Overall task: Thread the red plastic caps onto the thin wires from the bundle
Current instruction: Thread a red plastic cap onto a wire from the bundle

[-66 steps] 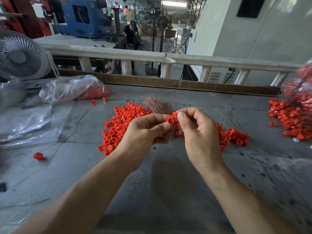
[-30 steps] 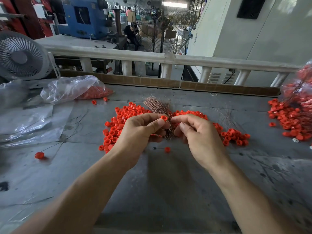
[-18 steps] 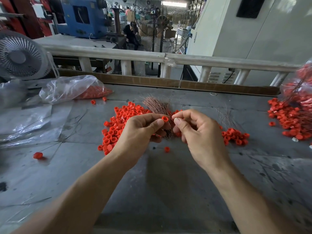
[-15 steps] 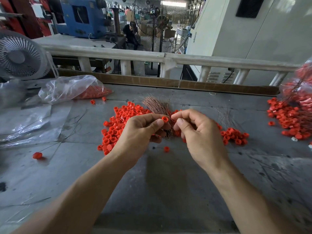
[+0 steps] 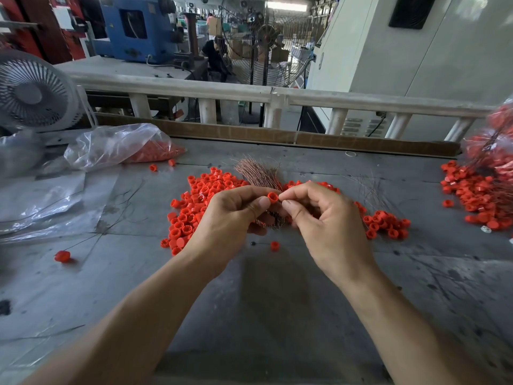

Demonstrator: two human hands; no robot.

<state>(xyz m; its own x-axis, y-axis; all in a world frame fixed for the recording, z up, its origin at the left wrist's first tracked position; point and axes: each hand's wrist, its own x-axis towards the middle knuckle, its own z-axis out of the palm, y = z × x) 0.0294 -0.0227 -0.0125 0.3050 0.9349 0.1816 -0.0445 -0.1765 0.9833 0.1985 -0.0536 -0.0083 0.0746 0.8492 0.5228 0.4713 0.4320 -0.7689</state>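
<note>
The left hand pinches one red cap at its fingertips, with the copper wire bundle sticking up just behind the cap. The right hand has curled fingers touching that cap's right side, maybe pinching a wire too thin to see.

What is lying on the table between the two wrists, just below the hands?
In the head view, one loose red cap lies on the grey table there, between the left hand and right hand; a small dark speck sits beside it.
</note>
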